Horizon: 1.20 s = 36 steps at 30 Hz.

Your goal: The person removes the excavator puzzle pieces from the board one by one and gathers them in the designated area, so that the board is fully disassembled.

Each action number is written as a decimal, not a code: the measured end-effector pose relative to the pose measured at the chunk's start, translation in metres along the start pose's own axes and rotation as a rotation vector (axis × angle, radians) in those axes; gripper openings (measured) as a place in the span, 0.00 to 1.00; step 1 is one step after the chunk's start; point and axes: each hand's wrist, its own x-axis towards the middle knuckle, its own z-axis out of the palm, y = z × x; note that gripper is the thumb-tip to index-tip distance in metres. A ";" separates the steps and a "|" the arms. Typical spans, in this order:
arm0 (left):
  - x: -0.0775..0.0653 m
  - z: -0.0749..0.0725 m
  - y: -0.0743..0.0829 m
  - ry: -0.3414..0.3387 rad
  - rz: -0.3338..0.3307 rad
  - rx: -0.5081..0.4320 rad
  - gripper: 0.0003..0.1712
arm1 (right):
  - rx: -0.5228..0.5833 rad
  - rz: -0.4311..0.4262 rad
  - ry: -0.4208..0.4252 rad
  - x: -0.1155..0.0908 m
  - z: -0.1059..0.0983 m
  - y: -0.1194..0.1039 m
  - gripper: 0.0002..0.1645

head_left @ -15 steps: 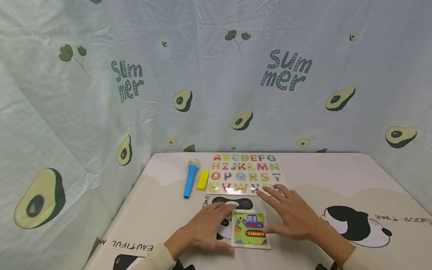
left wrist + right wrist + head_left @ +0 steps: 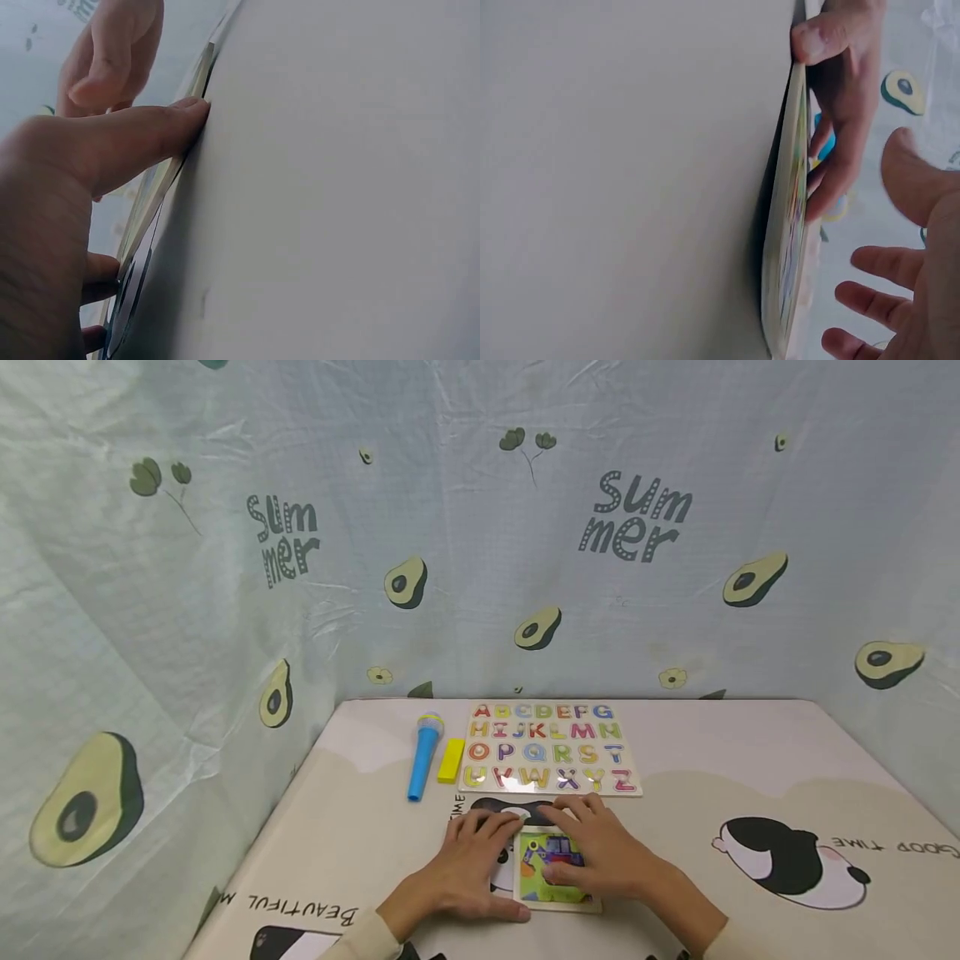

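Note:
A small square picture puzzle with a digger on a green background lies flat at the near middle of the table. My left hand holds it by its left side, thumb at the near edge and fingertips by the far left corner. The left wrist view shows that thumb against the edge of the puzzle board. Over the puzzle's right half hovers my right hand, fingers spread and nothing held. From the right wrist, a gap shows between its fingers and the board.
Beyond the puzzle lies a white alphabet board with coloured letters. To its left are a yellow block and a blue toy microphone. A printed cloth covers the table, and avocado-patterned sheets hang at the back and left.
My right hand has moved left and slightly nearer, from the puzzle's right edge to over it, uncovering the alphabet board's corner. The left hand has shifted a little to the right.

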 end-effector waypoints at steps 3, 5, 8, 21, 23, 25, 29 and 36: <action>0.000 0.001 0.000 0.012 -0.014 -0.002 0.61 | 0.040 0.020 -0.025 0.006 0.005 -0.005 0.41; 0.001 0.001 0.000 0.017 -0.022 0.003 0.61 | 0.043 0.041 -0.041 0.009 0.007 -0.009 0.40; 0.003 0.001 -0.001 0.024 -0.024 0.012 0.60 | 0.044 0.074 -0.053 0.012 0.008 -0.013 0.40; 0.004 0.003 -0.006 0.049 -0.009 -0.015 0.60 | 0.063 0.090 -0.042 0.012 0.017 -0.017 0.31; 0.002 0.002 -0.006 0.044 -0.015 -0.021 0.60 | 0.065 0.100 -0.042 0.014 0.019 -0.020 0.30; 0.002 0.001 -0.006 0.038 -0.018 -0.027 0.60 | 0.068 0.113 -0.039 0.016 0.020 -0.024 0.28; 0.004 0.000 -0.004 0.032 -0.026 -0.020 0.60 | 0.065 0.134 -0.035 0.018 0.021 -0.028 0.27; 0.005 0.002 -0.006 0.036 -0.029 -0.018 0.60 | 0.158 0.222 -0.021 0.021 0.021 -0.029 0.28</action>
